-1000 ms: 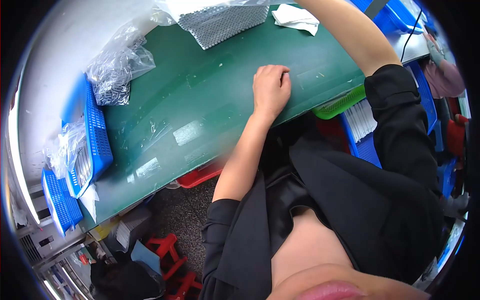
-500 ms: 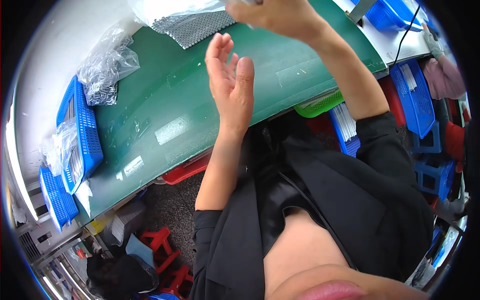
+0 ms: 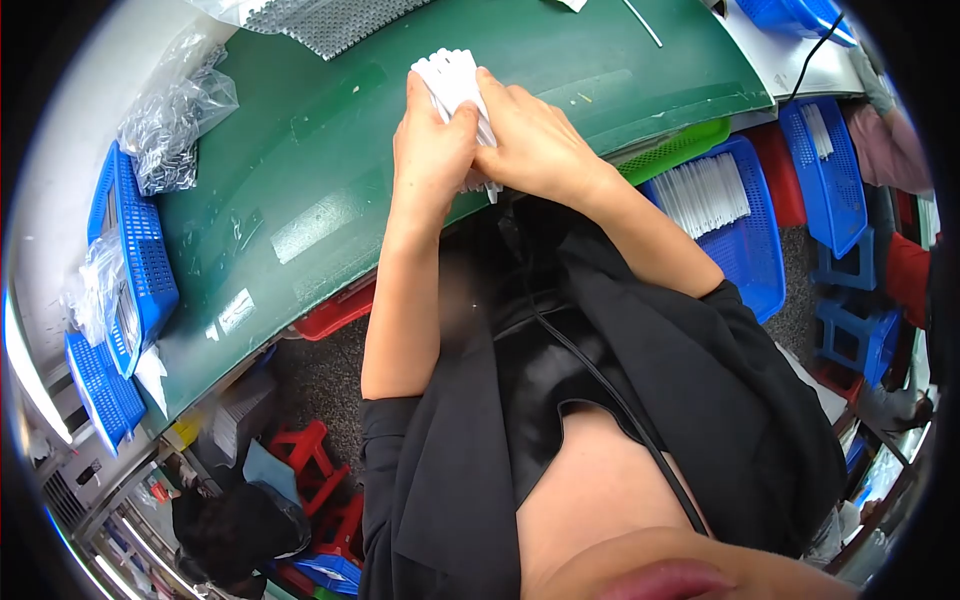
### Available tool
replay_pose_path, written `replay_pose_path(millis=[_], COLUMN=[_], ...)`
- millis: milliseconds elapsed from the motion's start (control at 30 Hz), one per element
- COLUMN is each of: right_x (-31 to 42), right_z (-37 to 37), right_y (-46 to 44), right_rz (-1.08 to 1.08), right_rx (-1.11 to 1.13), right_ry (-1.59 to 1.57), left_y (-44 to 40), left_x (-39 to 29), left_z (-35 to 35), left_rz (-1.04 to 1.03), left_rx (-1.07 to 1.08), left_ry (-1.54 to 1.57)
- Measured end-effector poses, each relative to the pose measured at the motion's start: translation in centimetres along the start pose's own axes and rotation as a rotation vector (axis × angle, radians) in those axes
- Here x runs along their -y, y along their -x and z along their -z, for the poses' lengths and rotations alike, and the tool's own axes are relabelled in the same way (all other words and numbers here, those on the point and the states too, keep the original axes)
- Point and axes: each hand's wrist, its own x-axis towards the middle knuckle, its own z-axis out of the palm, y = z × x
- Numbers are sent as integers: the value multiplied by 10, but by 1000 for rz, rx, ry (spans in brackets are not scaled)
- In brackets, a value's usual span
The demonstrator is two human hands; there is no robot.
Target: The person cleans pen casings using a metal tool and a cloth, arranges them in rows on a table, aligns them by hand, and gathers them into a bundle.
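Observation:
A bundle of thin white sticks (image 3: 453, 80) stands between my two hands above the green table (image 3: 330, 150), close to its front edge. My left hand (image 3: 430, 150) wraps round the left side of the bundle, its thumb across the front. On the other side my right hand (image 3: 530, 135) presses against the same sticks with its fingers closed. Some lower stick ends show beneath the hands. One single white stick (image 3: 643, 22) lies at the back right of the table.
A bag of small metal parts (image 3: 175, 130) and a blue basket (image 3: 150, 255) are at the left. A perforated grey block (image 3: 340, 25) sits at the back. At the right are a green basket (image 3: 675, 150), a blue basket of white sticks (image 3: 755, 255) and a co-worker's sleeve (image 3: 885, 150).
My right hand has come down from the back of the table with the white sticks. My left hand, open half a second ago, has closed round them. The view has shifted right.

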Motion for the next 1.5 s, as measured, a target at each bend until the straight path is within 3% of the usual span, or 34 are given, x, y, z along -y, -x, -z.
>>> replay_pose_path(millis=[133, 400, 633, 733, 767, 800, 867, 933, 1033, 1133, 1200, 1267, 1300, 1367, 1467, 1500], right_x=[-1, -50, -46, -58, -62, -66, -42, -20, 24, 61, 66, 82, 71, 78, 68, 53], right_z=[8, -5, 24, 25, 22, 28, 64, 99, 156, 183, 188, 176, 159, 133, 106, 101], right_y=[3, -7, -7, -11, -17, -16, -8, -6, -18, -67, -127, -189, -234, -272, -321, -342], right_rz=[-27, 1, -146, -113, -31, -140, -131, 6, 329, 526, 610, 398, 448, 248, 185, 282], right_rx=[-35, -145, -88, -84, -96, 1, 28, -73, -241, -425, -110, 92, 117, 88, 72, 90], right_ry=[90, -17, -278, -381, -505, -731, -963, -955, -484, 228, 1157, 651, 738, 892, 793, 772], left_y=[7, 26, 31, 34, 34, 34, 35, 35, 36, 36, 36, 36, 36, 36, 36, 36], left_x=[3, 25, 38, 39, 38, 37, 38, 38, 38, 38, 39, 39, 39, 39, 41, 42], left_z=[7, 17, 10, 6, 4, 4, 3, 2, 2, 3, 3, 3, 3, 3, 3, 3], left_rz=[-93, -297, -497, -551, -561, -568, -535, -536, -543, -549, -545, -542, -543, -543, -556, -562], left_rx=[-146, -115, -52, -69, -79, -89, -61, -84, -91, -88, -92, -91, -93, -94, -105, -110], left_ry=[-381, -563, -760, -807, -817, -827, -871, -863, -837, -840, -829, -822, -823, -812, -809, -811])
